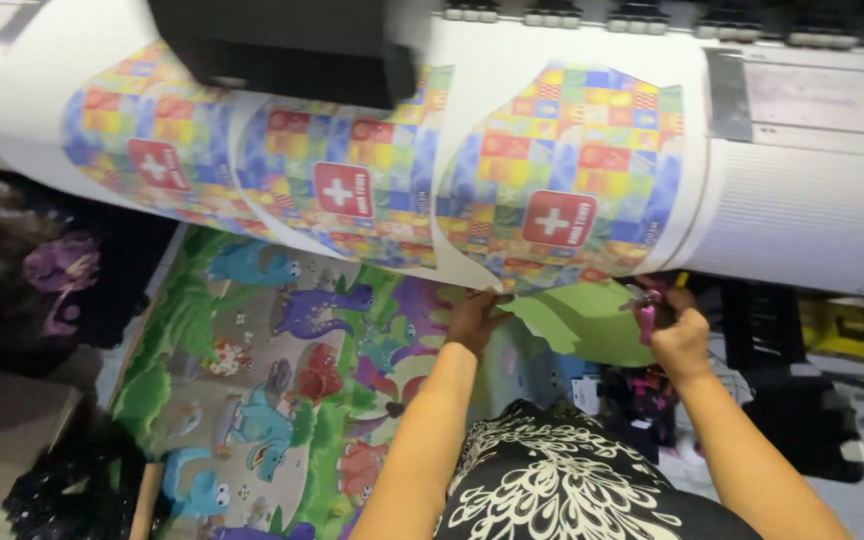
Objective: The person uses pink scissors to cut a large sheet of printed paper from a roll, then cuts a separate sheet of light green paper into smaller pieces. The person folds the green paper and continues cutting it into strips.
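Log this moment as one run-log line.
left hand: holds printed multicoloured sheet edge | right hand: grips pink-handled scissors at that edge | white wide-format printer above

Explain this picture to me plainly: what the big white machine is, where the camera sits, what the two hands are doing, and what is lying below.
The single view comes from a camera worn on the person's head, looking down past their patterned top at their own arms. The big white machine looks like a wide-format printer; a printed sheet with colourful squares and red badges bearing white crosses hangs out of it, cut into several panels. The left hand pinches the bottom edge of the nearest panel. The right hand holds what appear to be pink-handled scissors at that same edge; the blades are too blurred to make out. Below lies a printed mat showing cartoon dinosaurs on green and tan ground.
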